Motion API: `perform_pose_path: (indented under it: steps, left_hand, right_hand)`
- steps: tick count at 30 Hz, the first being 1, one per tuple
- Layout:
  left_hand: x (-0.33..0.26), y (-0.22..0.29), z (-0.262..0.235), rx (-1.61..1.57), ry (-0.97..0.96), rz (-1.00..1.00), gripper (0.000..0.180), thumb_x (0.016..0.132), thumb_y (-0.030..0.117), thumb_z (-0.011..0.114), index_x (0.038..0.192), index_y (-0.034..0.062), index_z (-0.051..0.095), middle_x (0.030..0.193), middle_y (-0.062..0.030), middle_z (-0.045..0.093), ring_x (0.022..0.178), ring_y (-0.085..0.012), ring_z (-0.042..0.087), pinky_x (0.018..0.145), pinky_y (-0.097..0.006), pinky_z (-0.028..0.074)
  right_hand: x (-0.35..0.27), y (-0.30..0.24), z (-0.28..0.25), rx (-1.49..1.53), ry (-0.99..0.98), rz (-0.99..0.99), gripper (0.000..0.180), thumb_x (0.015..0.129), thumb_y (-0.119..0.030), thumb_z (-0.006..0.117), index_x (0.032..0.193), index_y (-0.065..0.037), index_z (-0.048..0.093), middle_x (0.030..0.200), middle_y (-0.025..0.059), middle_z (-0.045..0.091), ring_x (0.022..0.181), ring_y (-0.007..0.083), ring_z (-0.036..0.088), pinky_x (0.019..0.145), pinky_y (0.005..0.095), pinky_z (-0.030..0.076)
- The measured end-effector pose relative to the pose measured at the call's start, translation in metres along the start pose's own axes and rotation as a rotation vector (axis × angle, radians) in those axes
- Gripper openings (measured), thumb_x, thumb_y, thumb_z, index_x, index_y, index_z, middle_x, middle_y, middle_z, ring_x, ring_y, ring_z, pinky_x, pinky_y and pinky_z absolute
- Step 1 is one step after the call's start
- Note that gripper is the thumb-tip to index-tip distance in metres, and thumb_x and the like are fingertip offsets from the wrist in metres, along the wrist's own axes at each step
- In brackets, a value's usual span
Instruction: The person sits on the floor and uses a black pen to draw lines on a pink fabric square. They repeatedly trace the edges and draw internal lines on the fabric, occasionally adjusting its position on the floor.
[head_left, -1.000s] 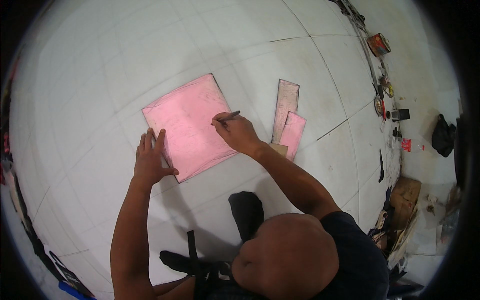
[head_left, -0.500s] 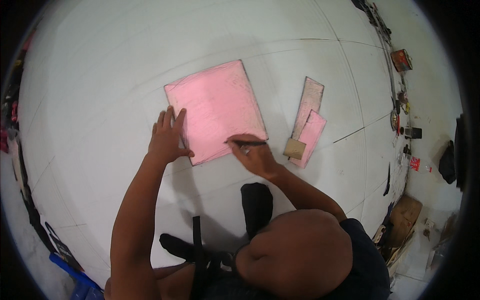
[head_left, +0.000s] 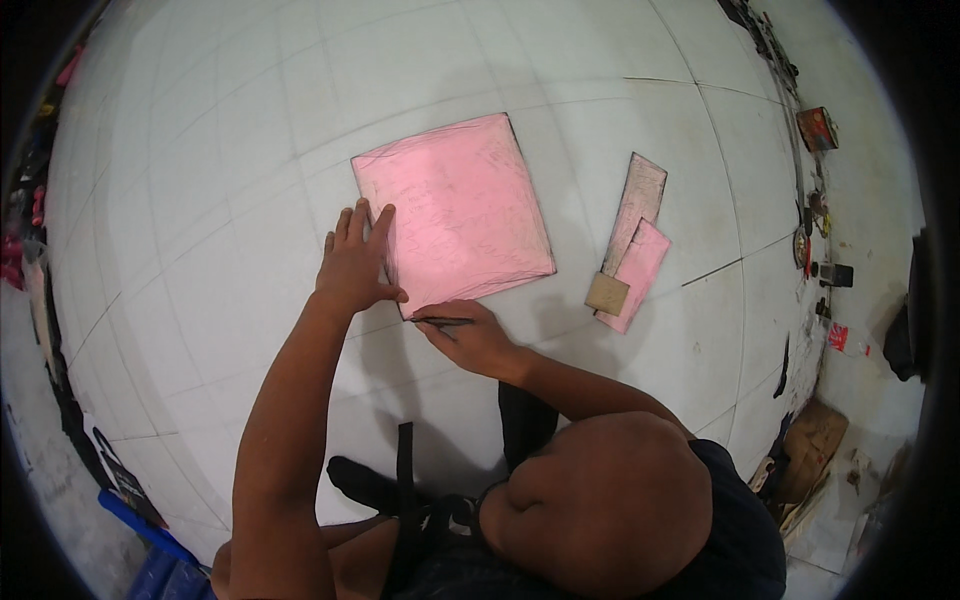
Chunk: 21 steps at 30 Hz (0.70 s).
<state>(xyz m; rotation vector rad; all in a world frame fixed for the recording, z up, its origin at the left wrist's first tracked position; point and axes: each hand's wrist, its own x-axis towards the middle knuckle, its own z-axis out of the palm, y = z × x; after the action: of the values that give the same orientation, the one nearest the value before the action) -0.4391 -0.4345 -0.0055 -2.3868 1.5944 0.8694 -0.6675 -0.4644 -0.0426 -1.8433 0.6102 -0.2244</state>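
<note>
A pink square sheet (head_left: 455, 210) with dark scribbled lines along its edges lies flat on a white floor-like surface. My left hand (head_left: 355, 265) rests against its left edge, fingers and thumb spread partly over the sheet. At the sheet's near-left corner, my right hand (head_left: 475, 340) pinches a slim dark pen (head_left: 445, 321), its tip close to the near edge. To the right lie a narrow pink strip with dark smudges (head_left: 640, 190) and a shorter pink strip (head_left: 645, 260), overlapping. A small brown square piece (head_left: 607, 294) sits over their near ends.
Thin lines cross the white surface (head_left: 220, 250). Along the right side by the wall are a red tin (head_left: 818, 129), a small black box (head_left: 835, 275), a bottle with a red label (head_left: 846, 340) and a brown cardboard piece (head_left: 812, 440). A blue object (head_left: 150, 530) stands at lower left.
My right hand has moved left along the sheet's near edge to its near-left corner, pen still held. My left hand stays on the left edge. The whole view has shifted slightly.
</note>
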Motion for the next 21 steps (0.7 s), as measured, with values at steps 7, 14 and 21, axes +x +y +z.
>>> perform_pose_path:
  steps: [7,14,21]
  left_hand:
    - [-0.003,0.002,0.000,-0.039,0.031,0.017,0.135,0.055,0.036,0.100,0.164,0.0202,0.022,0.167,-0.0249,0.020,0.154,-0.0479,0.020,0.124,-0.055,0.027]
    - [-0.005,-0.002,-0.001,-0.012,0.017,-0.002,0.136,0.056,0.038,0.100,0.165,0.0217,0.021,0.169,-0.0216,0.018,0.155,-0.0441,0.020,0.123,-0.057,0.028]
    - [0.000,-0.002,0.002,-0.009,0.051,0.040,0.139,0.053,0.040,0.101,0.165,0.0213,0.021,0.168,-0.0217,0.020,0.155,-0.0440,0.021,0.122,-0.055,0.030]
  right_hand:
    - [-0.022,0.014,-0.047,-0.182,0.170,0.148,0.021,0.099,-0.023,0.066,0.108,-0.006,0.074,0.097,0.0121,0.076,0.086,0.0318,0.072,0.080,0.0403,0.055]
    - [-0.055,0.041,-0.120,-0.218,0.403,0.282,0.024,0.102,-0.021,0.065,0.107,0.001,0.071,0.083,0.0097,0.072,0.072,0.0180,0.067,0.066,0.0309,0.052]
    - [-0.064,0.052,-0.122,-0.154,0.588,0.305,0.024,0.101,-0.022,0.064,0.103,0.000,0.071,0.088,0.0137,0.073,0.074,0.0284,0.070,0.070,0.0374,0.054]
